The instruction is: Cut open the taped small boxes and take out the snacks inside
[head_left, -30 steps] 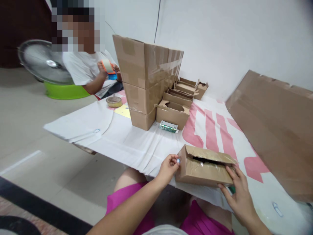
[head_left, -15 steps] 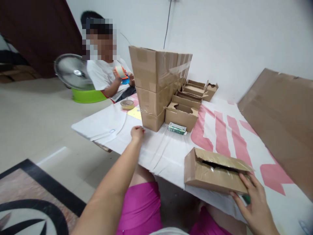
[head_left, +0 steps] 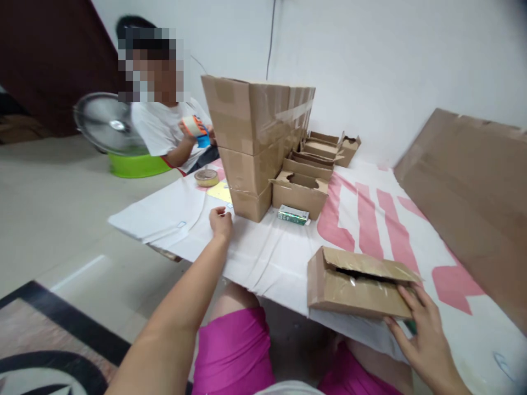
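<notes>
My left hand (head_left: 221, 224) hovers over or rests on the white cloth, just left of a tall stack of cardboard boxes (head_left: 241, 170). Its fingers are curled closed, and whatever they hold, if anything, cannot be made out. A small blue-edged sticker (head_left: 229, 205) lies by its fingertips. On the right, my right hand (head_left: 426, 334) grips the end of a long brown cardboard box (head_left: 358, 293) at the table's near edge. Fingers lie on its top flap and the thumb on its near side. The flap stands slightly raised, leaving a dark gap. Something green shows beneath that end.
Open cardboard boxes (head_left: 302, 189) stand beside the stack, with a small green-and-silver carton (head_left: 293, 215) before them. A tape roll (head_left: 206, 177) lies at the far left. Across the table a person (head_left: 158, 126) holds a tape dispenser (head_left: 197, 130). A large cardboard sheet (head_left: 469, 186) leans right.
The view has shifted a little, so the scene sits further left. My left hand has drawn slightly away from the stack. My right hand still grips the box.
</notes>
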Motion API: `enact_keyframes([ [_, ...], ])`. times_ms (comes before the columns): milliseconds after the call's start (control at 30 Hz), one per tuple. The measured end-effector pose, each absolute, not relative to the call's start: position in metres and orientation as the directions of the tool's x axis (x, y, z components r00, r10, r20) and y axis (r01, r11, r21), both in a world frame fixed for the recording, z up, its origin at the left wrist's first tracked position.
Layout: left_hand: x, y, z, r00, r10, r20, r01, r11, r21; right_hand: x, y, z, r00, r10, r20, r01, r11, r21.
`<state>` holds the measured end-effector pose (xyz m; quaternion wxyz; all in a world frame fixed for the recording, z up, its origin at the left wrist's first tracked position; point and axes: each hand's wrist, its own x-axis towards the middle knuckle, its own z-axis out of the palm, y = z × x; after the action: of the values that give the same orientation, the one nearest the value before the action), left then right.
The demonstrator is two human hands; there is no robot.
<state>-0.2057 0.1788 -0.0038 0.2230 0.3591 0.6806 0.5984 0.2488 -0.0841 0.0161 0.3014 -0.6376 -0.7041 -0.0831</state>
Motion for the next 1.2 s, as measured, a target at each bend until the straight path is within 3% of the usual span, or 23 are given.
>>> enact_keyframes([
  [100,-0.165,0.137,-0.005,-0.591,0.776,0.219,0.203,-0.120,0.972,0.243,-0.084,0.020,0.014,0.862,0.507,0.940,0.161,-0.300],
  [200,-0.123,0.085,-0.002,-0.435,0.846,0.307,0.159,-0.264,0.951,0.240,-0.084,0.023,0.034,0.877,0.480,0.936,0.140,-0.323],
  [300,-0.090,0.039,0.006,-0.069,0.860,0.506,0.093,-0.500,0.861,0.239,-0.089,0.029,0.031,0.875,0.483,0.934,0.147,-0.327],
  [367,-0.074,0.019,0.015,0.180,0.807,0.563,0.086,-0.583,0.808,0.238,-0.093,0.034,0.048,0.862,0.505,0.917,0.162,-0.364],
  [467,-0.058,0.005,0.028,0.354,0.733,0.581,0.098,-0.647,0.756,0.236,-0.102,0.041,0.161,0.822,0.546,0.817,0.199,-0.541],
  [567,-0.049,0.002,0.036,0.360,0.733,0.577,0.085,-0.642,0.762,0.235,-0.112,0.045,0.312,0.766,0.562,0.658,0.253,-0.709],
  [633,-0.046,0.003,0.039,0.349,0.742,0.572,0.057,-0.626,0.777,0.234,-0.118,0.048,0.335,0.759,0.558,0.618,0.270,-0.738],
  [800,-0.043,0.003,0.044,0.498,0.620,0.607,-0.065,-0.671,0.738,0.235,-0.123,0.055,0.099,0.800,0.591,0.763,0.321,-0.561],
  [900,-0.040,0.002,0.043,0.598,0.541,0.591,-0.047,-0.713,0.700,0.237,-0.121,0.055,0.053,0.790,0.611,0.797,0.335,-0.502],
  [967,-0.035,0.002,0.041,0.546,0.595,0.589,0.026,-0.715,0.698,0.240,-0.119,0.052,0.068,0.783,0.618,0.802,0.326,-0.501],
  [1100,-0.020,0.006,0.038,0.266,0.800,0.538,0.232,-0.595,0.770,0.253,-0.108,0.042,0.201,0.729,0.654,0.837,0.218,-0.501],
  [1200,-0.011,0.012,0.040,0.202,0.806,0.556,0.327,-0.591,0.738,0.271,-0.098,0.030,0.242,0.767,0.595,0.880,0.085,-0.468],
])
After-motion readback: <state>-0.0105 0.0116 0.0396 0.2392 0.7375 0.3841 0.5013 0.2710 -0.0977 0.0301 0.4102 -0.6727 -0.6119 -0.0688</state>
